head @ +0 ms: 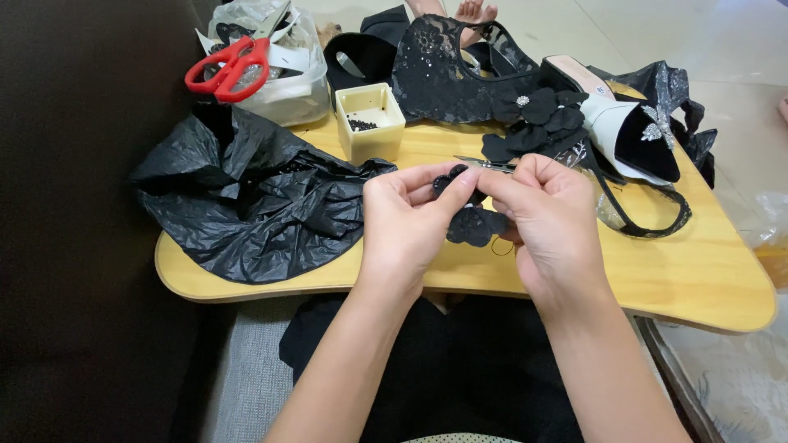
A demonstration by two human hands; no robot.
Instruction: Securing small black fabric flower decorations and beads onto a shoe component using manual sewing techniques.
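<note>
My left hand pinches a small black fabric flower piece between thumb and fingers, just above the front of a yellow wooden lap table. My right hand meets it from the right, fingers closed on the same black petals. A thin metal tool, like small snips or tweezers, lies just beyond my fingertips; whether my right hand holds it cannot be told.
A crumpled black plastic bag covers the table's left. Behind stand a small cream box of black beads, red-handled scissors on a clear bag, black lace fabric, black fabric flowers and a black-and-white shoe.
</note>
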